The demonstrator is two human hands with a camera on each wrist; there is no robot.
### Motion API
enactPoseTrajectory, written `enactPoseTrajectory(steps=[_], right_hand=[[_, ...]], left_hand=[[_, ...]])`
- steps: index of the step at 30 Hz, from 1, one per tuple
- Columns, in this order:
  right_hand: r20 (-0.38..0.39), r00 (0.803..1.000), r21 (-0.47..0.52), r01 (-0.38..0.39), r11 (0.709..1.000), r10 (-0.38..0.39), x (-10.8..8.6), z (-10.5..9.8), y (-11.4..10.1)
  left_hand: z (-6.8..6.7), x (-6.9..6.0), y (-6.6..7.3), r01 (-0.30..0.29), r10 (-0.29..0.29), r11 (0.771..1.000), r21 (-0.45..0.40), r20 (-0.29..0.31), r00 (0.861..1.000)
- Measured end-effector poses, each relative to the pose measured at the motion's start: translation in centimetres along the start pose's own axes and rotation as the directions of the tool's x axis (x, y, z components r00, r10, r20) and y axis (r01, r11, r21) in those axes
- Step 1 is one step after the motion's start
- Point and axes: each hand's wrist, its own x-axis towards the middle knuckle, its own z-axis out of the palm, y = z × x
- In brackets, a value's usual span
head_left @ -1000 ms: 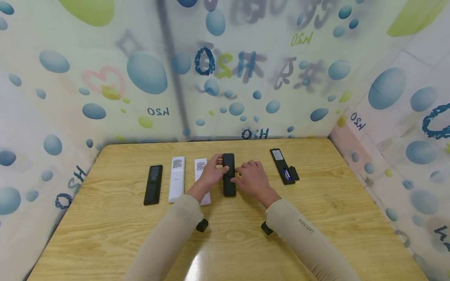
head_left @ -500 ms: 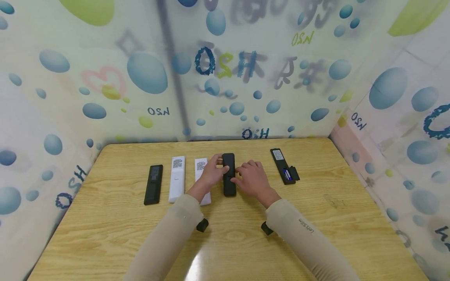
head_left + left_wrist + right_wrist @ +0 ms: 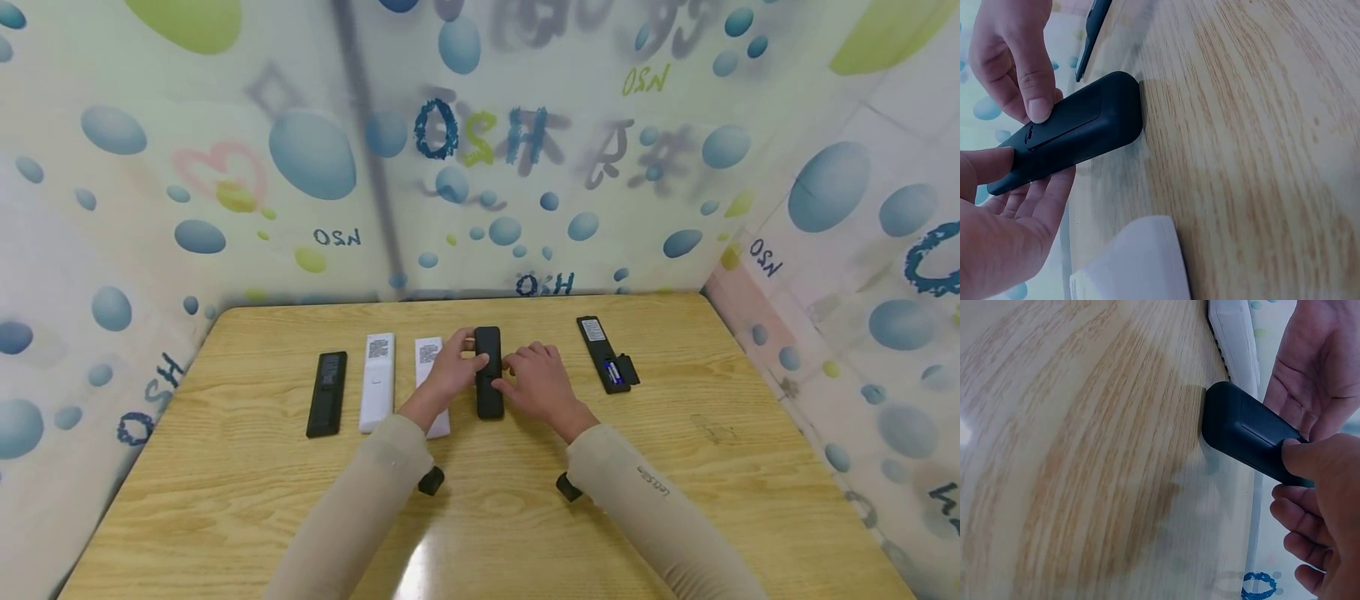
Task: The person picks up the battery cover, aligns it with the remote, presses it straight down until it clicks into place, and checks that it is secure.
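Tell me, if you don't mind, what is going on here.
A person is handling a black remote control at a wood-grained table: the left hand grips it, and the right hand has its thumb on the battery cover, which looks closed. To the left lie two white remotes and a second black one. To the right, another black remote lies with its cover open and a battery showing.

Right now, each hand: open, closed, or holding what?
Left hand: closed, holding the black remote between both hands.
Right hand: closed on that remote, thumb on its cover.
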Motion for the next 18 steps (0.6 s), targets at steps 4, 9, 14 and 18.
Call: enactPoseTrajectory(steps=[4, 9, 14, 18], right_hand=[[0.017, 1.000, 0.030, -0.018, 0.999, 0.017, 0.17, 0.12, 0.05], [0.023, 0.999, 0.070, -0.032, 0.997, 0.030, 0.23, 0.17, 0.12], [0.013, 1.000, 0.098, -0.026, 0.995, 0.025, 0.08, 0.09, 0.24], [0.013, 1.000, 0.105, -0.027, 0.994, 0.026, -0.01, -0.05, 0.30]], left_hand=[[0.07, -0.02, 0.09, 0.002, -0.002, 1.000, 0.007, -0.006, 1.000], [0.11, -0.03, 0.26, 0.013, -0.013, 1.000, 0.027, -0.014, 1.000], [0.18, 0.07, 0.33, 0.024, -0.023, 0.999, 0.046, -0.020, 1.000], [0.24, 0.14, 0.28, 0.027, -0.026, 0.998, 0.054, -0.023, 0.999]])
